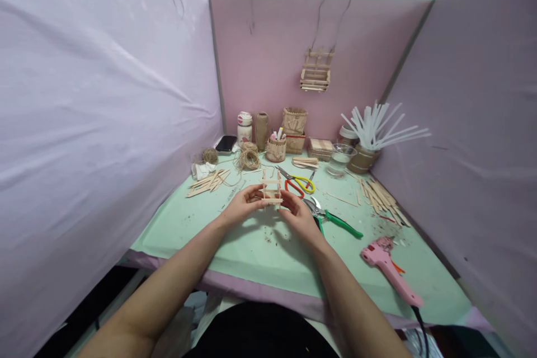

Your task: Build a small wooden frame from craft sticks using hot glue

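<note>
A small frame of thin wooden sticks [272, 200] stands upright between my two hands, a little above the green tabletop. My left hand [244, 205] grips its left side, with thumb and fingers closed on the sticks. On the opposite side my right hand [296, 213] holds the frame's right edge between thumb and fingers. Just behind and right of the frame lie scissors with red and yellow handles [302, 183]. Green-handled pruning shears [342, 224] rest beside my right hand.
A pink glue gun [392, 271] lies at the right front. Loose sticks [381, 198] are behind it, more sticks [208, 182] at the left. Twine [249, 158], a pen cup [276, 149], a clear bowl [340, 161] and glue sticks [371, 126] line the back. A stick basket [316, 75] hangs above.
</note>
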The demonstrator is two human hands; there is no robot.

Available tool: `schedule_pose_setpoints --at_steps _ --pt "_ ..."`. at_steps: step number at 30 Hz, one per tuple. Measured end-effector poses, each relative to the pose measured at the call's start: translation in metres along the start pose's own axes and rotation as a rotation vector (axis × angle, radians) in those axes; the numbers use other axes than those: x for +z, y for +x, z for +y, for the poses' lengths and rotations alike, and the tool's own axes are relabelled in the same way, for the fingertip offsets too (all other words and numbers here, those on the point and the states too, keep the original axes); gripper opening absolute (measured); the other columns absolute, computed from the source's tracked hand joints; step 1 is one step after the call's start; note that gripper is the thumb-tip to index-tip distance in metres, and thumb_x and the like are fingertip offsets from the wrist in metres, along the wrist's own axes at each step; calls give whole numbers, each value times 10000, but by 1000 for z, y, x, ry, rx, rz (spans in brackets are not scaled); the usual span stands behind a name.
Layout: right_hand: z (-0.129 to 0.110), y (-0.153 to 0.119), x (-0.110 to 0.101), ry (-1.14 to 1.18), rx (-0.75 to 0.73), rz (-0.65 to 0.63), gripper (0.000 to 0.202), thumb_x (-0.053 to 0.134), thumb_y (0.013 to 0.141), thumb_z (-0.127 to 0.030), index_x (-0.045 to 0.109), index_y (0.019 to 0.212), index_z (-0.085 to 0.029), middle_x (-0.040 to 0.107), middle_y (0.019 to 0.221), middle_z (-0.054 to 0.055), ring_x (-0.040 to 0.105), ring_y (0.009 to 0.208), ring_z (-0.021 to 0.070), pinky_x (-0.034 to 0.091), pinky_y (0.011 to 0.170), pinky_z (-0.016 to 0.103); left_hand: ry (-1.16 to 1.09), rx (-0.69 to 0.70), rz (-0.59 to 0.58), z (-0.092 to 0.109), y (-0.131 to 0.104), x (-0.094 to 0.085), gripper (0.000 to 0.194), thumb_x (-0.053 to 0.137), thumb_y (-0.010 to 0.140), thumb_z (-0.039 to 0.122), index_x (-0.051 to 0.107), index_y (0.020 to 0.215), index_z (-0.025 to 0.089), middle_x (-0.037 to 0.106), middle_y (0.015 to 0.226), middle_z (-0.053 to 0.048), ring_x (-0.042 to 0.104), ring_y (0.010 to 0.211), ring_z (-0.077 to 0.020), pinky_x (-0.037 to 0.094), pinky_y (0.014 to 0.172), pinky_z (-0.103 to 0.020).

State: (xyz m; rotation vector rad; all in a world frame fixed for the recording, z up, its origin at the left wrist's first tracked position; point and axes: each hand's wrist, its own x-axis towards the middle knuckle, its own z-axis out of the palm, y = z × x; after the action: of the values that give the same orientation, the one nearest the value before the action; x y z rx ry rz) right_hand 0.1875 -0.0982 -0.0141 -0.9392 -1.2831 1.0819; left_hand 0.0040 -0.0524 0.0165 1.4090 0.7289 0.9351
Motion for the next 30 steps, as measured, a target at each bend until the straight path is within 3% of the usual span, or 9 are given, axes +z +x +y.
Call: schedule_pose_setpoints --at_steps 10,17,22,28,30 --pt "-3 -2 1 -18 -30 6 471 626 724 -198 548 1184 -260 640 1242 74 609 1142 226 470 989 420 -64 11 -21 -3 -2 -4 566 732 741 436 592 1208 148 674 1134 -146 639 1050 -277 499 891 -406" --pt "-8 -4 3 -38 -29 -35 453 627 735 -222 563 1181 -260 641 1237 76 618 1116 216 503 938 401 110 49 6 -4 1 -6 491 687 768 452 636 1150 149 684 1091 -120 643 1008 -255 516 881 -396" --pt "-14 -8 5 -69 -1 -67 392 626 758 -233 596 1149 -240 659 1200 80 624 1106 214 519 907 379 317 116 22 -2 -1 -11 385 648 790 356 662 1114 149 687 1104 -114 637 1016 -251 501 906 -390" --pt "-9 -12 7 -194 16 -166 386 584 731 -146 644 1105 -219 684 1129 69 625 1083 204 523 898 364 575 199 124 -4 2 -24 166 598 770 280 707 822 166 689 871 -57 625 872 -216 504 837 -354" --pt "-5 -12 7 -222 -3 -200 389 568 733 -142 659 1102 -223 690 1114 64 626 1071 207 526 886 360 606 186 140 -6 4 -27 148 579 753 238 696 818 176 687 839 -41 622 832 -206 501 830 -356"
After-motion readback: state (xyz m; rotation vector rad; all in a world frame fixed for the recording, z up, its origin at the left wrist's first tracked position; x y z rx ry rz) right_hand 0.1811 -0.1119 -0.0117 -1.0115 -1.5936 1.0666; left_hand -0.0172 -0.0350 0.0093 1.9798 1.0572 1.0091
